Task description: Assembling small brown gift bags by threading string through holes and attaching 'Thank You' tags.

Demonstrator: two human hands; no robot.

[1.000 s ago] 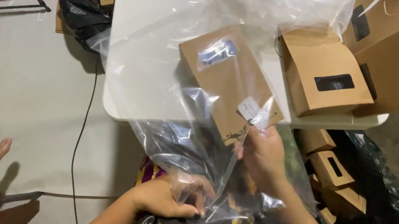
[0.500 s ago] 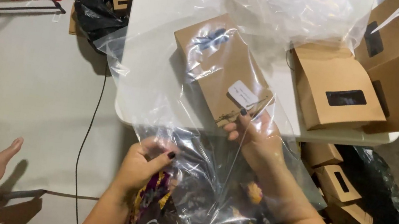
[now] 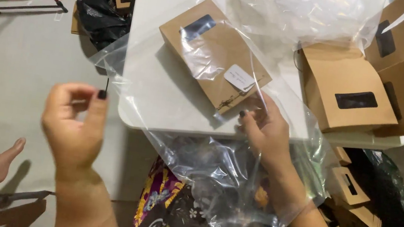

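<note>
The kraft box (image 3: 215,55) lies on the desk (image 3: 162,97) inside a clear bag (image 3: 224,180), its long axis running from 10 to 4 o'clock. The right hand (image 3: 267,133), nearer, touches the box's lower end at 4 o'clock, pinching film there. The left hand (image 3: 74,124) hovers well apart at 8 o'clock, fingers curled and pinched narrow; whether it holds anything cannot be told.

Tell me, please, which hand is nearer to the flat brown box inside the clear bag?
Right. The right hand touches the flat brown box at its near corner, through the clear bag; the left hand is raised well off to the left, beyond the table.
</note>
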